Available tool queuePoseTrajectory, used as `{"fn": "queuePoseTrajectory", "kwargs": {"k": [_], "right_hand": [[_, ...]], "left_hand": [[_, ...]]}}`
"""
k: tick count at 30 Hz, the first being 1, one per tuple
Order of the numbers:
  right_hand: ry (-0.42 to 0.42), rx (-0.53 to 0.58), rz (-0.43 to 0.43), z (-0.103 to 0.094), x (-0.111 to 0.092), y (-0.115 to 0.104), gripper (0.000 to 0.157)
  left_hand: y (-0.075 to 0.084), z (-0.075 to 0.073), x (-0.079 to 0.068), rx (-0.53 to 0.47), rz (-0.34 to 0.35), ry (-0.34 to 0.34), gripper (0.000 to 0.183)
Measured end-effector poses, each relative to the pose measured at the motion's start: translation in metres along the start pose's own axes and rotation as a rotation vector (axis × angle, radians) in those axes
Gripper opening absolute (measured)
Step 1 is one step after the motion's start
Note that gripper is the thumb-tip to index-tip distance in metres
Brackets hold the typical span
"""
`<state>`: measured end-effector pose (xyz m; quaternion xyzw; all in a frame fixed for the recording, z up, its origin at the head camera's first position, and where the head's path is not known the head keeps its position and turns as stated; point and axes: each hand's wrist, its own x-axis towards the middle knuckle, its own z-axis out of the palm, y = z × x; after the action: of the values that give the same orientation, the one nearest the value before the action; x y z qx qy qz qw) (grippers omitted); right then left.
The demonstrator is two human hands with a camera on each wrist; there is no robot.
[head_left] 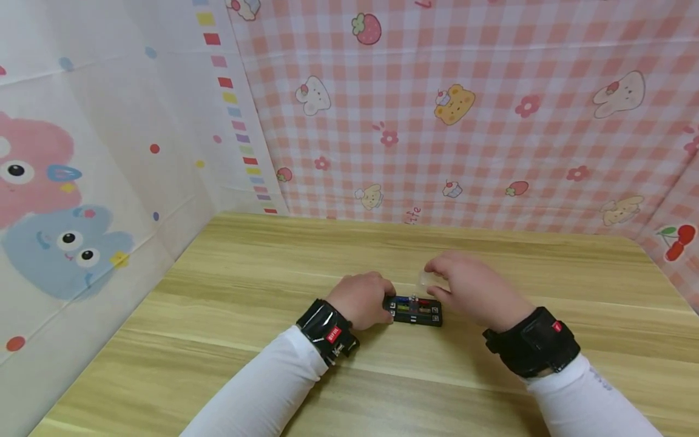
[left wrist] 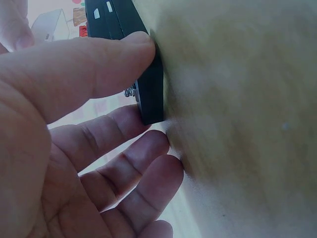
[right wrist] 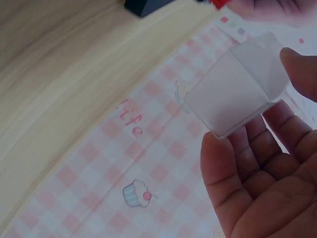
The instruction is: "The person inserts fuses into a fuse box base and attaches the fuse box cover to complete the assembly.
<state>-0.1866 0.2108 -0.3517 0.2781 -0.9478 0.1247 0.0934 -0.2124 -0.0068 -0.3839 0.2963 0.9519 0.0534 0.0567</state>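
Observation:
A black fuse block [head_left: 406, 317] with coloured blade fuses and metal terminals lies on the table. My left hand [head_left: 361, 300] grips its left end, the thumb on the near long side and a finger at the far side. In the left wrist view the thumb presses the black side [left wrist: 151, 94] and the other fingertips touch the tabletop. My right hand [head_left: 475, 288] holds a clear plastic cover [right wrist: 233, 94] between thumb and fingers. The cover is tilted, above and just behind the block, apart from it.
A wood-grain table [head_left: 262, 261] carries the block. Behind it hangs a pink checked cloth [head_left: 480, 54], and at the left a white printed cloth [head_left: 120, 115]. Black straps [head_left: 532, 343] with cameras sit round both wrists.

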Motion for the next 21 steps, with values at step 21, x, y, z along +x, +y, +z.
{"fn": "queuePoseTrajectory", "kwargs": {"k": [21], "right_hand": [[0.034, 0.018, -0.151, 0.017, 0.004, -0.022, 0.027]], "left_hand": [[-0.003, 0.000, 0.001, -0.001, 0.030, 0.010, 0.044]]}}
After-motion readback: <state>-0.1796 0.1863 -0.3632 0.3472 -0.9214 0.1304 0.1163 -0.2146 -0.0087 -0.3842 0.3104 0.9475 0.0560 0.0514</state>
